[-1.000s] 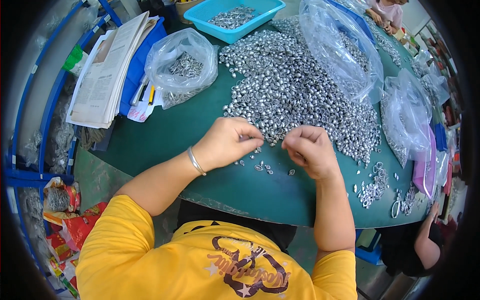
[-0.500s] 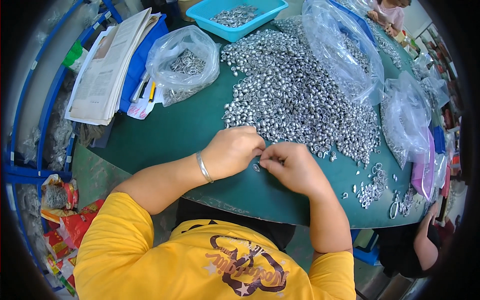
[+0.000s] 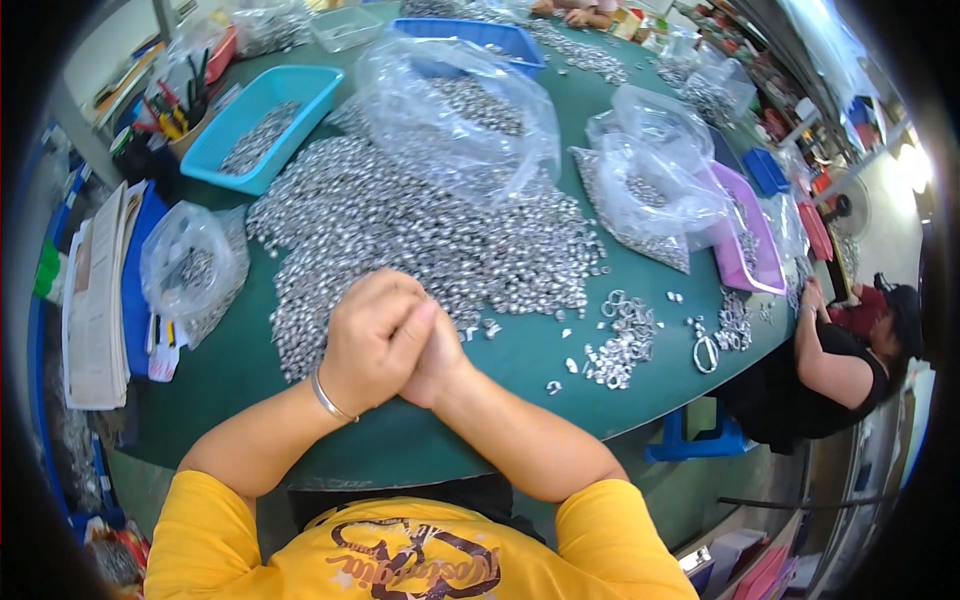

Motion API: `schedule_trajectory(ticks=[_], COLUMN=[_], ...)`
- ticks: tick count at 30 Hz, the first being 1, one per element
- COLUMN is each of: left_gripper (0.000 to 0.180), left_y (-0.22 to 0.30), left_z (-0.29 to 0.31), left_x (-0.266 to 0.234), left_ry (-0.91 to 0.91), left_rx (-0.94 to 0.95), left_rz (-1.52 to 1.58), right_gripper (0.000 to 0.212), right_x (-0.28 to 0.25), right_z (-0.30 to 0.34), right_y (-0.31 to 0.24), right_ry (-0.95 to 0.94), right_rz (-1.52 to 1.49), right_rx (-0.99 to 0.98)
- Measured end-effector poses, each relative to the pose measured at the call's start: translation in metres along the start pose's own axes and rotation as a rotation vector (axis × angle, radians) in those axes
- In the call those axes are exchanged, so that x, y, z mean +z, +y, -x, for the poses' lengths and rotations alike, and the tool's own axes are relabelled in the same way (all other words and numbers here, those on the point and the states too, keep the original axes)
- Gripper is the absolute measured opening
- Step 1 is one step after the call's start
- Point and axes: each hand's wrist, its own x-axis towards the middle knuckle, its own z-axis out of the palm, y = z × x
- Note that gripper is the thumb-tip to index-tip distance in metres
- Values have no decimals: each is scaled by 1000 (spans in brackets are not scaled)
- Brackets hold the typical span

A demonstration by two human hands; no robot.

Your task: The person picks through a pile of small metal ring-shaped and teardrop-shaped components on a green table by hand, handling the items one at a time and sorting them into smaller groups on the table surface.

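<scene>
Small metal pieces [image 3: 345, 230]: likely light, stiff, slippery; pinch edgewise. Near: left hand [image 3: 370, 335], fingers closed, against right hand [image 3: 437, 362] (fingers hidden, cannot tell).

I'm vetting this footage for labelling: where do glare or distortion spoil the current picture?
In the head view, a bright light is blown out at right; pale highlights streak the large clear bag; the green table has a bowed near edge; the corners fall black; the left hand and right hand look free of strong glare.
</scene>
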Motion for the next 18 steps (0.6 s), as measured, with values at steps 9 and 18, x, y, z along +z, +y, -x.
schedule_trajectory(ticks=[9,18], left_gripper=[42,16], left_y=[23,-24], left_z=[-29,31], left_x=[13,-58], left_ry=[23,464], left_rx=[250,-535], left_rz=[-274,224], right_gripper=[35,34], right_x=[-9,-44], right_z=[7,59], right_y=[-63,-325], right_ry=[24,466], right_rz=[-260,291], right_rx=[-136,-1106])
